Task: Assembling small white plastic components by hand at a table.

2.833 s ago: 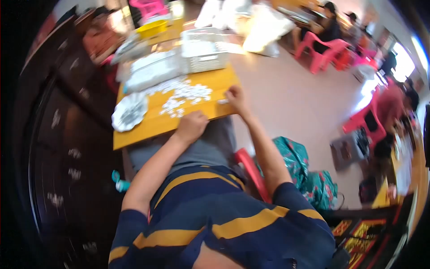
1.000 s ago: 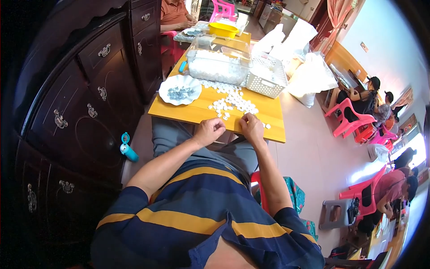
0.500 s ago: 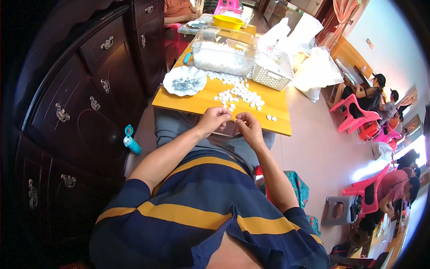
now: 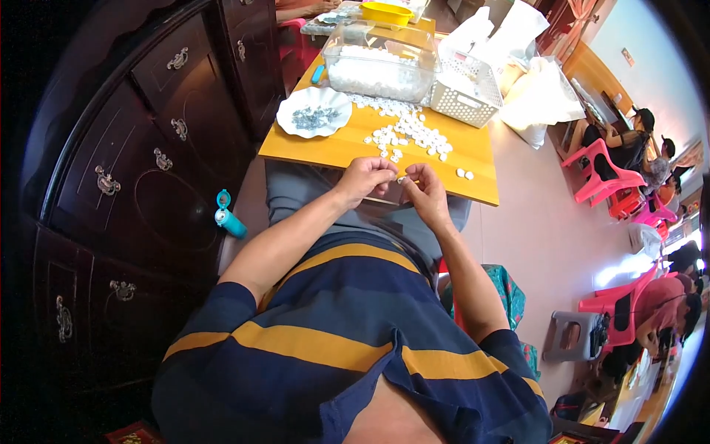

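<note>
My left hand [image 4: 366, 180] and my right hand [image 4: 427, 194] meet just off the table's near edge, fingertips pinched and almost touching. A small white piece [image 4: 401, 180] shows at the right fingertips. Whatever the left fingers pinch is too small to make out. Beyond my hands, many small white round pieces [image 4: 420, 137] lie scattered on the yellow wooden table [image 4: 318, 152], with two more pieces [image 4: 464, 174] apart to the right. A white scalloped plate [image 4: 290, 118] on the left holds small grey metallic-looking bits.
Behind the pieces stand a clear plastic bin [image 4: 381, 83] full of white pieces and a white perforated basket [image 4: 460, 105]. Dark cabinets [image 4: 140, 148] line the left, with an open teal bottle [image 4: 231, 222] on the floor. White sacks [image 4: 540, 103] and seated people are to the right.
The view has shifted, so the table and its things appear slightly higher and further right. My hands stay together at the edge; the white piece now shows more plainly between them.
</note>
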### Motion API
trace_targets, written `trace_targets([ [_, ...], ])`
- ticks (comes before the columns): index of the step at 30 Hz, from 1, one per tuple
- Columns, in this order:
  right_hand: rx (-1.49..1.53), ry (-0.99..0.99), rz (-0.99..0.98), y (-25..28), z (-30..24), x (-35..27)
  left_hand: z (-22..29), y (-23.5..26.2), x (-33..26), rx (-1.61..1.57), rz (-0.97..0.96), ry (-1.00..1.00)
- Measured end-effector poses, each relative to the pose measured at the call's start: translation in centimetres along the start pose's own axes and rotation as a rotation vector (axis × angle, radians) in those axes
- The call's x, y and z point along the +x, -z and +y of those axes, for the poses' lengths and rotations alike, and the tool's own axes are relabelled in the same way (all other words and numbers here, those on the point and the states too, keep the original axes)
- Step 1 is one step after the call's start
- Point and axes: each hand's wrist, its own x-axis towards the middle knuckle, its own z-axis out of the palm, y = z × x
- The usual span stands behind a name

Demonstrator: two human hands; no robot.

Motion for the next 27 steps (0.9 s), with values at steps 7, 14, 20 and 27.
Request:
trace_targets([
  [7, -0.034, 0.016, -0.001, -0.2, 0.6, 0.0, 0.2, -0.3, -0.1, 0.018, 0.042, 0.002],
  [14, -0.005, 0.031, -0.021, -0.3, 0.3, 0.0, 0.1, -0.4, 0.0, 0.030, 0.045, 0.006],
  [20, -0.008, 0.033, -0.024, -0.2, 0.1, 0.0, -0.1, -0.4, 0.0, 0.065, 0.034, 0.004],
  [27, -0.034, 0.010, -0.017, -0.3, 0.2, 0.0, -0.2, -0.4, -0.1, 0.034, 0.043, 0.004],
])
